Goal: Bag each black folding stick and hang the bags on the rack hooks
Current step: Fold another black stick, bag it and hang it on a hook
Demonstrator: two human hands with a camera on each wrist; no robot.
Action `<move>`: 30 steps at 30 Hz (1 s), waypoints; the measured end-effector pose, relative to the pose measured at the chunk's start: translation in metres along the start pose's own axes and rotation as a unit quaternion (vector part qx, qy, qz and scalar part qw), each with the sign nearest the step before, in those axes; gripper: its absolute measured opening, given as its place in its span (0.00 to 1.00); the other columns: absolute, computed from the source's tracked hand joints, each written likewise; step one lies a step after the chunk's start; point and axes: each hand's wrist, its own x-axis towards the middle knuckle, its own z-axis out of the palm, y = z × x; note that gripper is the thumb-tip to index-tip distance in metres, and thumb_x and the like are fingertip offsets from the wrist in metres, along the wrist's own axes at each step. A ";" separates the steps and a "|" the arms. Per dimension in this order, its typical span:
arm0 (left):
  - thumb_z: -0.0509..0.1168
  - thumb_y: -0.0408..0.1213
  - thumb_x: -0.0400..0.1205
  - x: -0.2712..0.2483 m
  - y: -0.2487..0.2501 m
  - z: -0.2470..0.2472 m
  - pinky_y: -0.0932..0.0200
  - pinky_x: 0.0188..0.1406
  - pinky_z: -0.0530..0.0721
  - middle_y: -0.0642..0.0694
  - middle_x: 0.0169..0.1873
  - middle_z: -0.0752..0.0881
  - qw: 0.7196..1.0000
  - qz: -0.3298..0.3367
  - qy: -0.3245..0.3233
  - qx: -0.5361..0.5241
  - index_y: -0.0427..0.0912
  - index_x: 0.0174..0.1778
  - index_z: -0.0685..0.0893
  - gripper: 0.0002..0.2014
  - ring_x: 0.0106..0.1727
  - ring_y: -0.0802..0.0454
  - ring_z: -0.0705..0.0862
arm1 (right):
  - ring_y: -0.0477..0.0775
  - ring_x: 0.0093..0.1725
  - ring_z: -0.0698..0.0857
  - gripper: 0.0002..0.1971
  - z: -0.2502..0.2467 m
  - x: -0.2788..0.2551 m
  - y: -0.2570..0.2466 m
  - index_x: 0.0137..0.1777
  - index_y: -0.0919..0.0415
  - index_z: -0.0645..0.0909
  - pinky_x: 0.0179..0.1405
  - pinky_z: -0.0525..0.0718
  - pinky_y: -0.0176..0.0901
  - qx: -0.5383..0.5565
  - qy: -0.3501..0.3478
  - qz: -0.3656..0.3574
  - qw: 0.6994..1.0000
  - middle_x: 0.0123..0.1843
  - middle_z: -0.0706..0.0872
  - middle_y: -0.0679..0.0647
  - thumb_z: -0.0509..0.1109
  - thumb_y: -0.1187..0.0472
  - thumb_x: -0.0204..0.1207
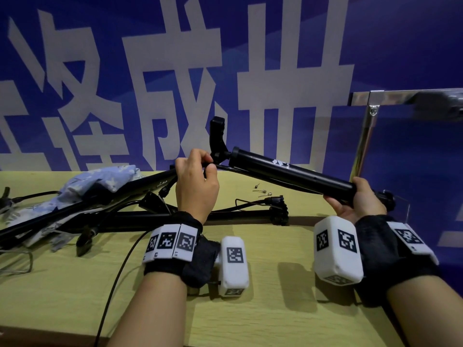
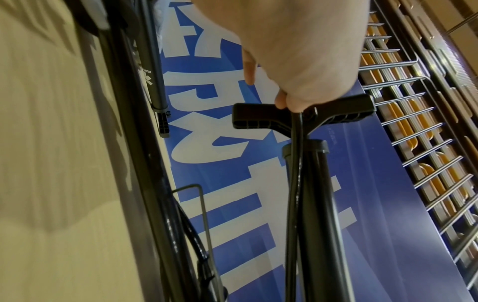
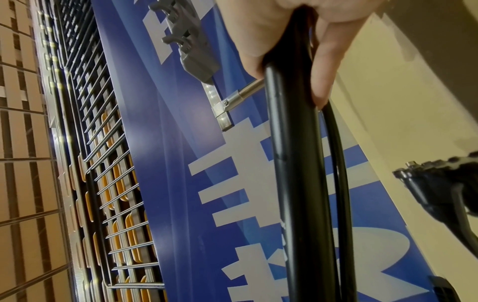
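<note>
Above the bench (image 1: 250, 309), the right hand (image 1: 355, 204) grips the black folding stick (image 1: 293, 174) at its right end. The left hand (image 1: 195, 181) pinches the thin hose (image 2: 294, 163) near its handle (image 1: 217, 136); more sticks (image 1: 150, 216) lie left.

Near surface (image 1: 263, 309) lay bare in front of both wrists. Left side blocked by tangled black sticks (image 1: 140, 216) and blue cloth bags (image 1: 100, 181). Banner wall (image 1: 275, 46) closed off rear. Metal rack (image 1: 370, 126) stood at right rear, beside raised stick (image 1: 293, 172).
</note>
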 end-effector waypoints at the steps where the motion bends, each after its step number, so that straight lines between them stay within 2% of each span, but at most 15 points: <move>1: 0.58 0.31 0.82 0.000 0.000 0.000 0.63 0.45 0.69 0.49 0.50 0.67 1.000 0.001 0.002 -0.001 0.40 0.53 0.75 0.05 0.46 0.52 0.74 | 0.60 0.49 0.87 0.21 0.001 -0.001 0.000 0.67 0.66 0.72 0.30 0.90 0.50 0.000 -0.001 0.000 1.000 0.61 0.83 0.63 0.70 0.60 0.77; 4: 0.59 0.31 0.82 0.000 -0.001 0.000 0.66 0.45 0.68 0.48 0.51 0.67 1.000 -0.003 0.000 0.002 0.40 0.53 0.75 0.05 0.45 0.53 0.73 | 0.60 0.49 0.87 0.19 0.001 -0.001 -0.001 0.65 0.67 0.72 0.28 0.90 0.50 -0.001 0.001 -0.002 1.000 0.61 0.83 0.63 0.70 0.61 0.77; 7: 0.60 0.30 0.82 0.000 -0.002 0.000 0.70 0.43 0.66 0.49 0.50 0.68 1.000 0.013 0.006 0.001 0.39 0.52 0.76 0.05 0.46 0.54 0.72 | 0.58 0.44 0.87 0.16 0.001 0.000 -0.003 0.60 0.66 0.71 0.31 0.89 0.50 -0.009 0.005 -0.001 1.000 0.60 0.83 0.62 0.70 0.62 0.76; 10: 0.60 0.28 0.81 0.000 0.000 0.000 0.66 0.47 0.68 0.57 0.43 0.67 0.999 0.031 0.007 -0.013 0.40 0.49 0.77 0.04 0.49 0.52 0.73 | 0.58 0.43 0.87 0.16 -0.001 0.001 -0.004 0.59 0.66 0.71 0.30 0.89 0.50 -0.013 0.009 0.004 1.000 0.59 0.83 0.62 0.70 0.63 0.76; 12: 0.60 0.28 0.81 -0.001 0.001 0.000 0.64 0.48 0.69 0.61 0.42 0.65 0.999 0.041 0.005 -0.023 0.41 0.47 0.77 0.05 0.50 0.52 0.73 | 0.58 0.42 0.87 0.15 -0.001 0.003 -0.005 0.58 0.65 0.71 0.31 0.90 0.51 -0.017 0.017 0.007 1.000 0.58 0.83 0.62 0.70 0.62 0.76; 15: 0.61 0.27 0.80 -0.002 0.001 0.000 0.64 0.48 0.70 0.56 0.43 0.67 0.998 0.049 0.009 -0.024 0.43 0.45 0.76 0.06 0.49 0.52 0.73 | 0.58 0.42 0.87 0.12 -0.002 0.007 -0.005 0.53 0.64 0.72 0.28 0.90 0.50 -0.031 0.026 0.013 0.999 0.58 0.83 0.62 0.70 0.62 0.76; 17: 0.62 0.27 0.80 -0.001 0.001 0.001 0.66 0.47 0.70 0.50 0.47 0.69 0.998 0.048 0.019 -0.026 0.42 0.47 0.77 0.05 0.48 0.51 0.74 | 0.60 0.43 0.87 0.10 -0.003 0.011 -0.003 0.52 0.64 0.74 0.19 0.86 0.42 -0.041 0.024 0.015 0.999 0.60 0.83 0.63 0.70 0.63 0.75; 18: 0.63 0.27 0.80 -0.001 0.001 0.001 0.68 0.47 0.69 0.48 0.49 0.68 0.998 0.046 0.022 -0.031 0.40 0.47 0.78 0.05 0.49 0.51 0.73 | 0.60 0.42 0.87 0.12 -0.004 0.012 -0.002 0.55 0.66 0.74 0.16 0.82 0.37 -0.052 0.025 0.015 0.998 0.61 0.83 0.63 0.70 0.63 0.75; 21: 0.66 0.30 0.78 0.000 0.000 0.003 0.68 0.52 0.64 0.48 0.52 0.69 0.998 0.040 0.038 -0.027 0.39 0.51 0.76 0.08 0.57 0.53 0.67 | 0.59 0.29 0.88 0.20 -0.007 0.019 -0.001 0.65 0.67 0.74 0.12 0.76 0.30 -0.068 0.029 0.013 0.997 0.61 0.83 0.64 0.69 0.63 0.74; 24: 0.72 0.34 0.74 0.002 -0.005 0.001 0.66 0.56 0.60 0.44 0.63 0.66 0.999 -0.017 0.046 -0.023 0.38 0.62 0.73 0.22 0.66 0.50 0.61 | 0.55 0.17 0.85 0.18 -0.009 0.024 -0.002 0.62 0.66 0.74 0.11 0.74 0.29 -0.088 0.033 0.017 0.995 0.60 0.83 0.65 0.69 0.63 0.74; 26: 0.70 0.37 0.77 0.002 -0.007 0.000 0.62 0.60 0.62 0.45 0.68 0.70 0.998 -0.053 -0.003 -0.043 0.41 0.69 0.69 0.26 0.72 0.48 0.63 | 0.55 0.16 0.84 0.17 -0.011 0.028 -0.002 0.61 0.66 0.74 0.11 0.73 0.29 -0.101 0.034 0.025 0.994 0.61 0.83 0.65 0.68 0.62 0.73; 28: 0.64 0.39 0.82 0.001 -0.009 0.000 0.60 0.63 0.65 0.51 0.65 0.76 0.990 -0.081 -0.084 -0.075 0.44 0.75 0.66 0.25 0.72 0.50 0.68 | 0.57 0.16 0.84 0.15 -0.013 0.031 -0.003 0.58 0.66 0.73 0.10 0.73 0.29 -0.110 0.032 0.035 0.993 0.62 0.83 0.66 0.68 0.62 0.74; 30: 0.61 0.37 0.84 0.001 -0.010 -0.001 0.57 0.69 0.68 0.52 0.62 0.78 0.981 -0.089 -0.140 -0.097 0.46 0.77 0.66 0.25 0.70 0.52 0.73 | 0.60 0.22 0.86 0.15 -0.015 0.034 -0.005 0.58 0.66 0.72 0.11 0.73 0.29 -0.120 0.034 0.041 0.991 0.62 0.82 0.65 0.67 0.63 0.73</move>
